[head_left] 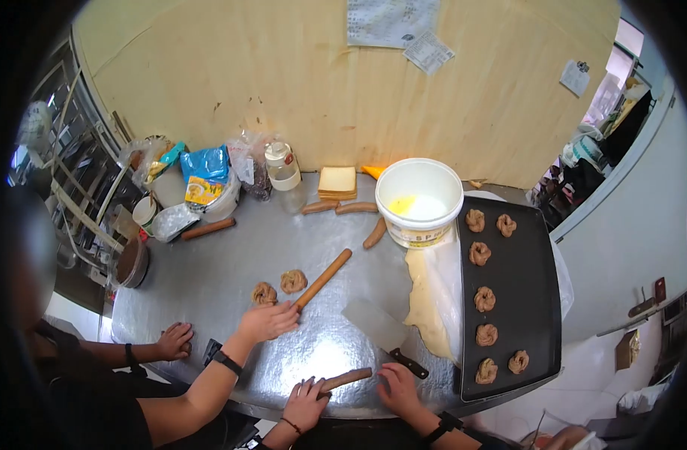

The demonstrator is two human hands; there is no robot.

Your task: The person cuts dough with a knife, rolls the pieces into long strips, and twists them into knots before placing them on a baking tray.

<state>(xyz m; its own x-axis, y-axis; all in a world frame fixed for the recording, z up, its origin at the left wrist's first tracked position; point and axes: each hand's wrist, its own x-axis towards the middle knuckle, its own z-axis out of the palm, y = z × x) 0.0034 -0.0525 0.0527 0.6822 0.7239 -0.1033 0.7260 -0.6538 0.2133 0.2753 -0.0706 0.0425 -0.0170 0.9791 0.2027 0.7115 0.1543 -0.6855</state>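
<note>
Dough strip (348,379), brown and slim, lies on the metal table (201,277) at its near edge, right in front of the person, slanting slightly upward toward the right. The person's left hand (306,405) rests over its near end, fingers spread a little and laid across the top; whether they press, pinch or only cover the dough cannot be told, since the underside of the hand is hidden. The right hand (399,391) is just beside the strip's other end, fingers apart and loosely bent, holding nothing visible, with a small gap between fingertips and dough. Close above that hand lies a broad-bladed knife (377,326), its dark handle pointing toward the person. Past the blade, a pale dough sheet (427,300) is spread beside a black tray (519,300) bearing seven brown dough rings (485,299). A white tub (405,226) stands at the sheet's far end, and three brown dough rolls (356,208) lie to its left. At the left, a co-worker's hand (272,322) reaches to the lower end of a rolling pin (324,279), its exact grip unclear; two dough knots (293,281) sit near that hand.
</note>
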